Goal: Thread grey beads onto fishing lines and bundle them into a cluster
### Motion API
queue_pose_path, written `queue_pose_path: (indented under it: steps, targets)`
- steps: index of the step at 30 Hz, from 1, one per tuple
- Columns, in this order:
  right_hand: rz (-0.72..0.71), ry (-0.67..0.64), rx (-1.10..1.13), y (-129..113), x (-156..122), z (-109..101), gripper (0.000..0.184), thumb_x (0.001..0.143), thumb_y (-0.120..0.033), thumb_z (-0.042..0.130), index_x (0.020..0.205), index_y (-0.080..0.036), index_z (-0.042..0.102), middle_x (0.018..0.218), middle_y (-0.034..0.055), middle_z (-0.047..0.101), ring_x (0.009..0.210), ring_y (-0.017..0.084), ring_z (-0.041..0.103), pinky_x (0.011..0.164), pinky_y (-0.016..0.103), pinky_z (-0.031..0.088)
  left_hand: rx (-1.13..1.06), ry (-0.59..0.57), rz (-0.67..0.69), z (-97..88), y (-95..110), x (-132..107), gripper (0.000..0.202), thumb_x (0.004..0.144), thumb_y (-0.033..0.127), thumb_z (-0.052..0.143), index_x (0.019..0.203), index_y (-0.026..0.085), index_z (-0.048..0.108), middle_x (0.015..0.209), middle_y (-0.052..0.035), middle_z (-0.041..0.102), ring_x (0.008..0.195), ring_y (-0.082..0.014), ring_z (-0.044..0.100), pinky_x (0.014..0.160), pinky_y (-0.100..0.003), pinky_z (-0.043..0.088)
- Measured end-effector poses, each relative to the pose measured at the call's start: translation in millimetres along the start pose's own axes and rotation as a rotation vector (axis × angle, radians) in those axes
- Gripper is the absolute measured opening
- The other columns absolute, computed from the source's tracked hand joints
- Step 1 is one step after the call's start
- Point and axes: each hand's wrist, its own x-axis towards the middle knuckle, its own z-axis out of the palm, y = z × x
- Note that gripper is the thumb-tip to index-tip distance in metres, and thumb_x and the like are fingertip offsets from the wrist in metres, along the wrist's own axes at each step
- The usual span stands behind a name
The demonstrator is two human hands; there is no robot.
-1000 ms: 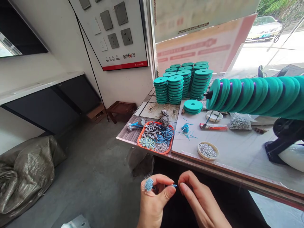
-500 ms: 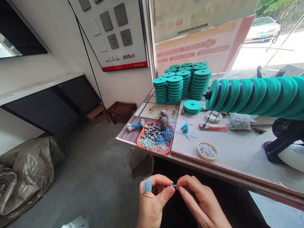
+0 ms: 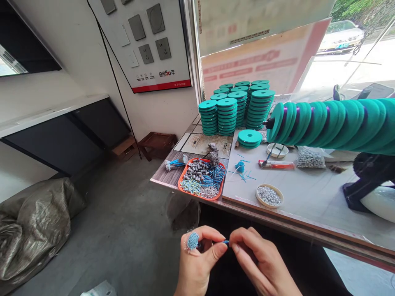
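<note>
Below the table edge, my left hand (image 3: 199,263) is closed on a bundle of thin blue-tipped pieces (image 3: 193,241), their round blue heads bunched at the index finger. Its thumb and finger also pinch one small blue piece (image 3: 226,242). My right hand (image 3: 259,263) meets it from the right, thumb and forefinger pinched on that same blue piece. Both hands hover over my dark lap, apart from the table (image 3: 308,193).
On the table stand an orange tray (image 3: 202,177) of small grey and blue parts, stacks of teal discs (image 3: 236,107), a long row of teal discs on a rod (image 3: 333,125), a dish of grey beads (image 3: 269,195) and a red lighter (image 3: 277,164). A grey sack (image 3: 33,222) lies on the floor at left.
My right hand's fingertips have closed in on the small blue piece at my left thumb; a second ago they were slightly apart from it. The view shifted a little.
</note>
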Motion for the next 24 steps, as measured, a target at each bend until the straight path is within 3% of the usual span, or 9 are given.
queue_pose_path:
  steps: [8, 24]
  targets:
    - [0.020, -0.026, -0.007, 0.2, 0.3, -0.6, 0.023, 0.090, -0.026, 0.036, 0.070, -0.022, 0.046, 0.056, -0.0042, 0.048, 0.053, 0.012, 0.043, 0.056, 0.024, 0.034, 0.001, -0.051, -0.043, -2.9, -1.9, 0.3, 0.011, 0.061, 0.031, 0.078, 0.065, 0.022, 0.073, 0.060, 0.0012, 0.062, 0.056, -0.0106, 0.049, 0.055, -0.019, 0.041]
    - [-0.033, -0.028, -0.014, 0.9, -0.4, 0.1, 0.020, 0.088, -0.021, 0.034, 0.070, -0.022, 0.042, 0.057, -0.0044, 0.045, 0.053, 0.011, 0.038, 0.054, 0.024, 0.031, -0.016, -0.045, -0.025, -1.8, 2.1, 1.1, 0.010, 0.059, 0.028, 0.079, 0.063, 0.022, 0.073, 0.059, 0.0009, 0.062, 0.054, -0.0105, 0.049, 0.054, -0.019, 0.041]
